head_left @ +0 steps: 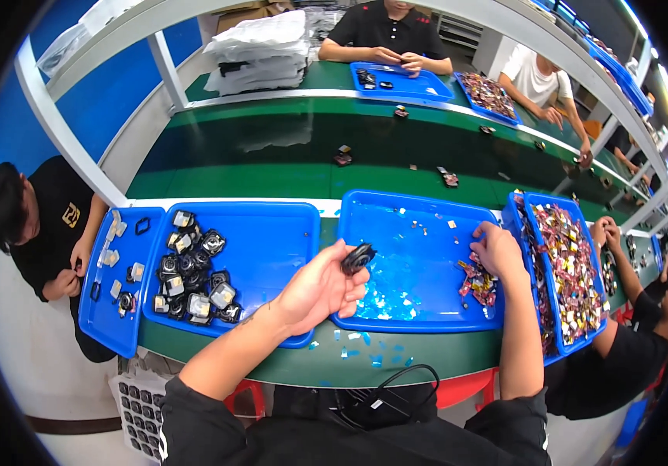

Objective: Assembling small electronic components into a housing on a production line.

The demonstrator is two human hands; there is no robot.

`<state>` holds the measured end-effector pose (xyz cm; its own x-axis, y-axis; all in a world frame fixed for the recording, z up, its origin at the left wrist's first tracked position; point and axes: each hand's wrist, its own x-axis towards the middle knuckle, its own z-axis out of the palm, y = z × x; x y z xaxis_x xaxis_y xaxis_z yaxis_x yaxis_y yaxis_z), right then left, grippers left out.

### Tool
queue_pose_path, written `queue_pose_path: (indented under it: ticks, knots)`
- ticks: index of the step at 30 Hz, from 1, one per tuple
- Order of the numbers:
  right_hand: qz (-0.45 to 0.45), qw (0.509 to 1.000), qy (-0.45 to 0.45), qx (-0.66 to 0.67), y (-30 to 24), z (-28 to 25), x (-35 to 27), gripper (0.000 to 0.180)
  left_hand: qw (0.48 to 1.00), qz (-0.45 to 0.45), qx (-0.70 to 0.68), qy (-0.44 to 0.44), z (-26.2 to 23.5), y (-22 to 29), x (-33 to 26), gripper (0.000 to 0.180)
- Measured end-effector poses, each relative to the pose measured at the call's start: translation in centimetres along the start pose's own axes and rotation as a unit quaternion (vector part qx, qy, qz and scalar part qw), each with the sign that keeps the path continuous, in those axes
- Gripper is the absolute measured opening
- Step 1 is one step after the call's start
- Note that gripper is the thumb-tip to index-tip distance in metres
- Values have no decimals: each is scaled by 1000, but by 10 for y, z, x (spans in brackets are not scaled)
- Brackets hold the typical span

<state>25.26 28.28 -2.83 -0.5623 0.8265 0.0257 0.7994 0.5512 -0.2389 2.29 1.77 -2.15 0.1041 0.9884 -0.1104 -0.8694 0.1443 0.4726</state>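
The left hand [320, 287] pinches a black, rounded plastic housing [357, 259], its long axis tilted up to the right, over the left side of a blue rectangular plastic tray [436, 268]. Small red-and-gold components [477, 284] lie rightward in that tray, nearer the right hand [499, 250]; whether it grips anything, I cannot tell. A second blue plastic tray [280, 241], leftward, contains clustered black-and-clear housings [188, 266].

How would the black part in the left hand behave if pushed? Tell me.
The black part is probably stiff: its casing shows no sag where the left hand grips it. It looks fairly light, being small enough for one hand to hold up. Its rounded outline suggests it might rock or roll if pushed on edge.
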Motion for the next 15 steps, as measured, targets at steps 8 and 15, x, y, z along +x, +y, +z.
queue_pose_path:
  ticks: [8,15]
  knots:
    - [-51,985,-60,152,5,-4,-16,21,956,167,174,167,11,-7,2,49]
    - [-73,959,82,262,-6,-16,-44,6,934,131,287,168,18,-12,-2,13]
